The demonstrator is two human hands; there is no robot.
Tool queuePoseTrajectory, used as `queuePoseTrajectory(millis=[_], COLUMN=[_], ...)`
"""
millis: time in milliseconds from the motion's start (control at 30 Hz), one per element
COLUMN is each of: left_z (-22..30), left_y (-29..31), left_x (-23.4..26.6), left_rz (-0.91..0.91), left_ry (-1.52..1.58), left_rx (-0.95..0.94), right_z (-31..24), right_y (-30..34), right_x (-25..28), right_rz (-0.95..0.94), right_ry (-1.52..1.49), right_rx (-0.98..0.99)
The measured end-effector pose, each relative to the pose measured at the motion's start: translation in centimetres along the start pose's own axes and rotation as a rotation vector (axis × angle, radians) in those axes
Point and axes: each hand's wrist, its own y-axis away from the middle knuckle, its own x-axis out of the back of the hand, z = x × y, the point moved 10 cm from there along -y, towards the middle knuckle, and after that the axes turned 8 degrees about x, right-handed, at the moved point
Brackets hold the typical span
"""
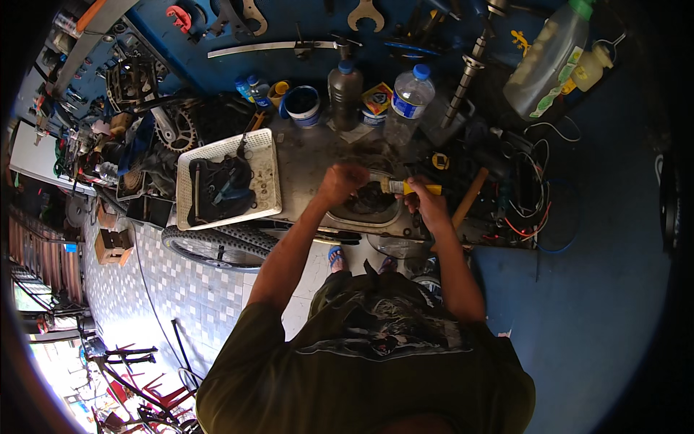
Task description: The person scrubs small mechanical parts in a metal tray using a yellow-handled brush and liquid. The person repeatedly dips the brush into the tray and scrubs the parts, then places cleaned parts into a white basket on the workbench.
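Over the right rim of the metal basin (365,223), the right hand (428,205) wraps its fingers around a yellow-handled tool (410,187), probably so grime drops inside, while the left hand (343,184) curls above its left side, how tightly or on what unclear.

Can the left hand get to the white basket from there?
Probably yes. The left hand is just right of the white basket, with flat metal benchtop showing between them. Whether that hand already holds something, I can't tell.
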Motion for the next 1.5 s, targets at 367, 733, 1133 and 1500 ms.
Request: queuePoseTrajectory(millis=[367, 733, 1133, 1500], left_z=[-5.5, -6.2, -2.5, -6.2], left_y=[-5.9, -4.8, -0.3, -1.3], left_x=[10.3, 9.8, 5.7, 3.9], left_rz=[0.38, 0.262, 0.256, -0.18], left_ry=[-0.651, -0.525, -0.372, -0.762], left_rx=[0.091, 0.032, -0.014, 0.301], right_z=[-0.5, -0.5, -2.4, -1.7], right_y=[0.2, 0.2, 2.5, 2.7], right_x=[0.5, -1.0, -5.4, -5.0], right_rz=[-0.052, -0.122, -0.215, -0.244], right_ry=[0.07, 0.475, 1.006, 0.931], right_rx=[0.103, 0.371, 0.556, 0.532])
